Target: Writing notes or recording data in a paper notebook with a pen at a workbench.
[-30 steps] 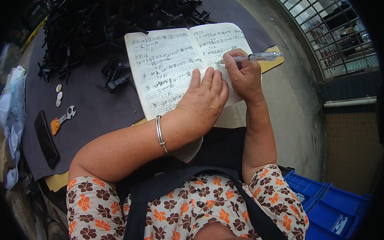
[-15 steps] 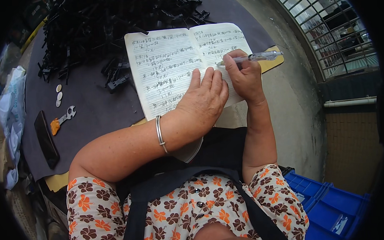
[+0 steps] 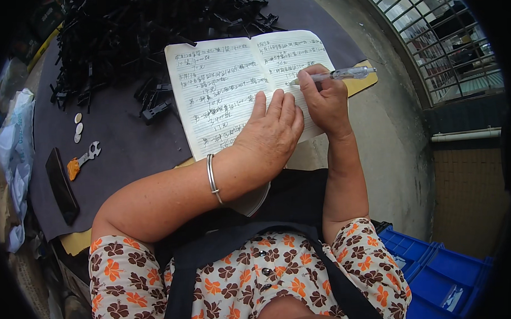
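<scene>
An open lined notebook (image 3: 216,76) lies on the dark cloth, both pages bearing handwriting. Across its lower middle rests my left hand (image 3: 270,130), palm down with the fingers stretched out, pressing on the paper. My right hand (image 3: 325,101) grips a clear pen (image 3: 348,73) between thumb and fingers. The pen tilts, its tip at the right page just beyond my left fingertips and its back end pointing right. Part of the notebook's lower edge is hidden under my left hand and wrist.
Black plastic parts (image 3: 133,34) are heaped at the far left and middle of the table cloth (image 3: 117,158). At the left lie a phone (image 3: 61,186), an orange-handled wrench (image 3: 85,158) and several round discs (image 3: 78,128). Blue crates (image 3: 442,276) stand at the lower right, below a barred window (image 3: 425,35).
The pen tip has shifted very slightly to the right on the page, with my right hand. My left hand and the notebook look the same.
</scene>
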Tool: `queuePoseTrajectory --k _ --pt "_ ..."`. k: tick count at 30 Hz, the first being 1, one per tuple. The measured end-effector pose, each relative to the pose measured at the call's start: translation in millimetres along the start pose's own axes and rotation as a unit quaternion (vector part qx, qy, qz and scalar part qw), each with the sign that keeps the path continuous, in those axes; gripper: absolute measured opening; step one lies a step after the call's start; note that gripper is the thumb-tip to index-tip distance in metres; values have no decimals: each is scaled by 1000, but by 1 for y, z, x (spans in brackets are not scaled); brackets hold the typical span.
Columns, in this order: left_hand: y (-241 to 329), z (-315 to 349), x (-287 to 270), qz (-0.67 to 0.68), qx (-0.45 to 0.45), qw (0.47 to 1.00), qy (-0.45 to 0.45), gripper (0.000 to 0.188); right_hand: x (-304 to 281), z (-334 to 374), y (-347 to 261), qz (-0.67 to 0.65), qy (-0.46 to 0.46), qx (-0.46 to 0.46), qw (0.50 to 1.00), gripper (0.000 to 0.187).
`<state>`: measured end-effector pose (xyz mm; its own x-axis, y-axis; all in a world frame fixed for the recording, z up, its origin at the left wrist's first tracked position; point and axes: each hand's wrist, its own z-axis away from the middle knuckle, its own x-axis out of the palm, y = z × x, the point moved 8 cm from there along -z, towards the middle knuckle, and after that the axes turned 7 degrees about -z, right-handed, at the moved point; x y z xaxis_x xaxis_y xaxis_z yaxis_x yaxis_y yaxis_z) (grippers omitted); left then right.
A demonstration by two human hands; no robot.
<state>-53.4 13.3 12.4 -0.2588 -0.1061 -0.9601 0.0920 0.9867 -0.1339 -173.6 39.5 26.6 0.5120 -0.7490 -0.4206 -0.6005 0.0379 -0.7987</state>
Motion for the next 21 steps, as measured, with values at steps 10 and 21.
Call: queuePoseTrajectory --k 10,21 --pt "0 0 0 7 -8 1000 17 59 -4 0 -1 9 16 0 1000 16" --pt "0 1 1 4 -4 1000 20 58 -2 -1 0 4 24 1 1000 16"
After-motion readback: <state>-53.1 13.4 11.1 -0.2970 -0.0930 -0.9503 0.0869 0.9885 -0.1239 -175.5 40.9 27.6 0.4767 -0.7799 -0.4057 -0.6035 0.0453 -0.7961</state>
